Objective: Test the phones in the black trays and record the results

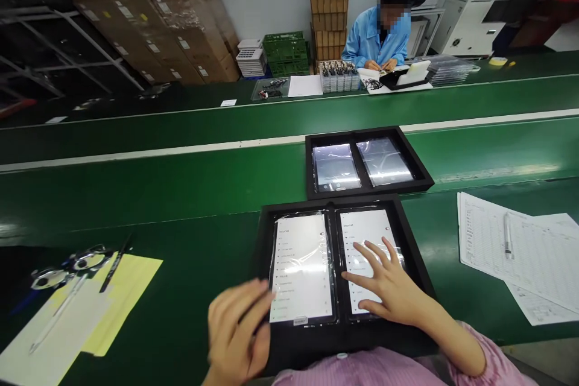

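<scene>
Two tablets lie side by side in a black foam tray (418, 265) right in front of me. Both screens are lit with a white list page headed "Internet", and clear film covers them. Over the right tablet (362, 223) my right hand (384, 280) is spread, fingers apart, holding nothing; whether a fingertip touches the screen I cannot tell. My left hand (239, 325) is at the lower left edge of the left tablet (301, 265), slightly blurred, fingers loosely bent and nothing seen in them. Its thumb stands apart from the fingers.
Behind, a second black tray (370, 192) with two tablets sits on the green conveyor (203, 175). Printed sheets with a pen (508, 235) lie right; yellow paper (122, 307), pens and a shiny round-ended object lie left. A person in blue (377, 36) works across the line.
</scene>
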